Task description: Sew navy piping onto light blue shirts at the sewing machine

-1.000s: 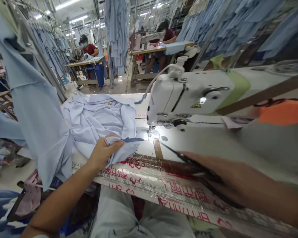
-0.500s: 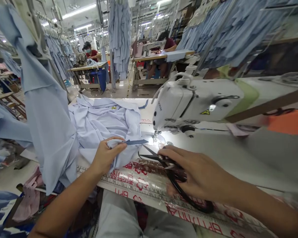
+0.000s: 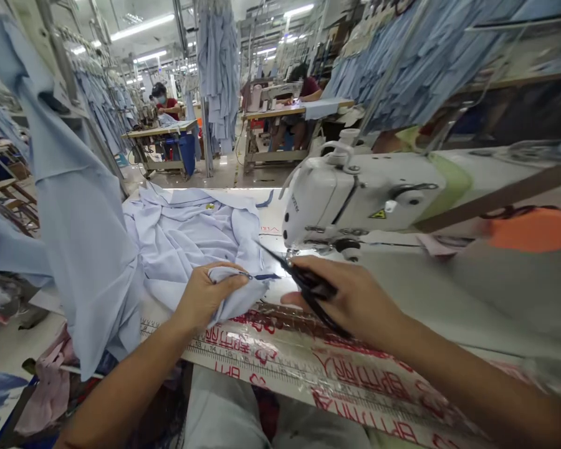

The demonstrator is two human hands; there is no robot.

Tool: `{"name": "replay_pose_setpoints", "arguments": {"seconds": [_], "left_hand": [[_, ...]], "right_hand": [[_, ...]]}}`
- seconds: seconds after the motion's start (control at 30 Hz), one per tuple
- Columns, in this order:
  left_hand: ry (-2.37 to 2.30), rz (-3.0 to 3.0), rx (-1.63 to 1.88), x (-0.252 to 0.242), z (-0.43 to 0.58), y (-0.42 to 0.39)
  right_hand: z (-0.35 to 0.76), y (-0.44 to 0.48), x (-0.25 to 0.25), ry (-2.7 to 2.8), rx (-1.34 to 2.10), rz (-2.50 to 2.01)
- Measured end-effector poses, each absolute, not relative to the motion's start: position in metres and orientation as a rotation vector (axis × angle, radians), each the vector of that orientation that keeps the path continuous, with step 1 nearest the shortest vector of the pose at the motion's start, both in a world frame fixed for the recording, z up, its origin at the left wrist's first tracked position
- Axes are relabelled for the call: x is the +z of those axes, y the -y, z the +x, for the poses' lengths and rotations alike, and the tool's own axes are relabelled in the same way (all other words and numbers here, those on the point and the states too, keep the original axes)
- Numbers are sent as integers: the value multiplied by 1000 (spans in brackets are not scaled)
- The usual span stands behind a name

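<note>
Pinching a pale blue shirt, the left hand sits near scissors clamped in the right hand, just below a sewing machine.

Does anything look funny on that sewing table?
Yes. A dark blue strip pokes out of the pale blue shirt pinched in the left hand. It looks odd because its colour doesn't match the cloth. The right hand holds black scissors close by.
</note>
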State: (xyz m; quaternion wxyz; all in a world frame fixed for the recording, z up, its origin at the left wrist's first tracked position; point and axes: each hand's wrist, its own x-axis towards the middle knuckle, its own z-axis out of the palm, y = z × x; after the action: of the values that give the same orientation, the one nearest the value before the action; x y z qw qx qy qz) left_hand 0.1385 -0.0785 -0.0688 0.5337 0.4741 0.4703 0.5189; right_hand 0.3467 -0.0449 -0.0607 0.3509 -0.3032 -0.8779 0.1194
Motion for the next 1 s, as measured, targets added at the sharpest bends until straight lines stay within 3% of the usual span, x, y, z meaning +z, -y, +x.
{"name": "replay_pose_setpoints", "arguments": {"seconds": [0.27, 0.47, 0.73, 1.0], "left_hand": [[-1250, 1591, 1099, -64, 129, 89], [-1193, 1305, 1285, -74, 127, 95], [-1155, 1233, 1283, -75, 131, 92], [-1160, 1348, 1159, -68, 131, 94]], "right_hand": [[324, 49, -53, 2024, 889, -886], [331, 65, -58, 2092, 1089, -916], [359, 58, -62, 2501, 245, -829], [352, 54, -54, 2655, -85, -754]]}}
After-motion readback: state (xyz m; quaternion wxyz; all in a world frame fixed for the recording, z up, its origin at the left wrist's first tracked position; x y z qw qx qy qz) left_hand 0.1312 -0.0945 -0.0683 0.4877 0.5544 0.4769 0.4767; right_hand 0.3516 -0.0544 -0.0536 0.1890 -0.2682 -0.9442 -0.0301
